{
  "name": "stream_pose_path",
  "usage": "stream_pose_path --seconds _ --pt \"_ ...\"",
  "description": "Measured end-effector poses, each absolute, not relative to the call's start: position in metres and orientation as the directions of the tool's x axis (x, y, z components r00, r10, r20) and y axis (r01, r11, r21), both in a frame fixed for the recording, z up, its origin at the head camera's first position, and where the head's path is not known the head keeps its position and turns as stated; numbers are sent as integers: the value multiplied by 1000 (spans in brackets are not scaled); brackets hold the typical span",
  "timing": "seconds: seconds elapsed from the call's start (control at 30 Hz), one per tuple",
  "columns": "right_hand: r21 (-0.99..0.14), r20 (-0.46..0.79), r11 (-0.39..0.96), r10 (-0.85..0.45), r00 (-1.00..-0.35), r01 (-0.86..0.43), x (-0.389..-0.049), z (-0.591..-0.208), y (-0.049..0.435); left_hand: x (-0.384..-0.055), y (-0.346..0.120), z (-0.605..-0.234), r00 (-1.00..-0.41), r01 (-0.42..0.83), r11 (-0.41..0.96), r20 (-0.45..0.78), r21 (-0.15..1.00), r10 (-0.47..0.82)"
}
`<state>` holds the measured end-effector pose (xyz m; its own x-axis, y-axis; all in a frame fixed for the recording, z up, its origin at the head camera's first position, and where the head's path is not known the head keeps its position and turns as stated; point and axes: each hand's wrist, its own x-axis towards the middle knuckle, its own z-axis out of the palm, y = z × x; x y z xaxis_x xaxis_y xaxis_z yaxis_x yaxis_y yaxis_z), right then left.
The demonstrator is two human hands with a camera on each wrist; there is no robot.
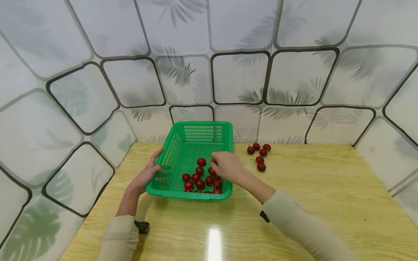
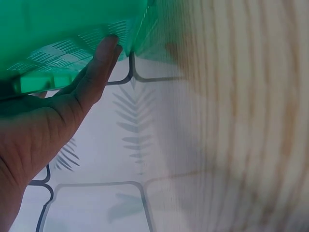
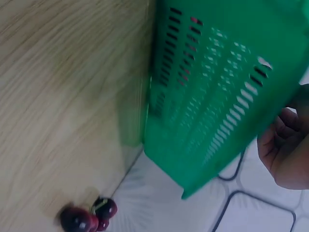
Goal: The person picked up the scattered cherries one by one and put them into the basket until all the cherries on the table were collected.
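Note:
A green plastic basket (image 1: 192,195) with slotted walls sits on the wooden table, with many dark red cherries (image 1: 200,183) gathered toward its near right part. My left hand (image 1: 146,177) grips the basket's left rim, thumb over the edge and the other fingers along the outer wall. Over the right rim reaches my right hand (image 1: 226,166), its fingers curled and pointing down just above the cherries inside. In the right wrist view the same hand (image 3: 289,145) shows bent fingers beyond the basket wall; whether they pinch a cherry I cannot tell.
To the right of the basket, several loose cherries (image 1: 263,152) lie on the wooden table (image 1: 310,188). A patterned wall covering (image 1: 241,79) rises behind the table's back edge, close to the basket's far side, and also on both sides.

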<state>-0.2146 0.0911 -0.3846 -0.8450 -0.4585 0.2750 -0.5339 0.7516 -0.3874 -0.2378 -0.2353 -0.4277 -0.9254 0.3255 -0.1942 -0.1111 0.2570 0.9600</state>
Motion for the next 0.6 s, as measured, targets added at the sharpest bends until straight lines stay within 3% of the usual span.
stream_pose_path --seconds 0.2,0.6 --pt "-321 172 788 -498 -850 -526 -226 -398 55 -235 -236 -424 -928 -98 258 -182 961 325" --pt "-202 43 845 -498 -866 -496 -236 -415 30 -237 -236 -426 -926 -108 249 -188 963 327"
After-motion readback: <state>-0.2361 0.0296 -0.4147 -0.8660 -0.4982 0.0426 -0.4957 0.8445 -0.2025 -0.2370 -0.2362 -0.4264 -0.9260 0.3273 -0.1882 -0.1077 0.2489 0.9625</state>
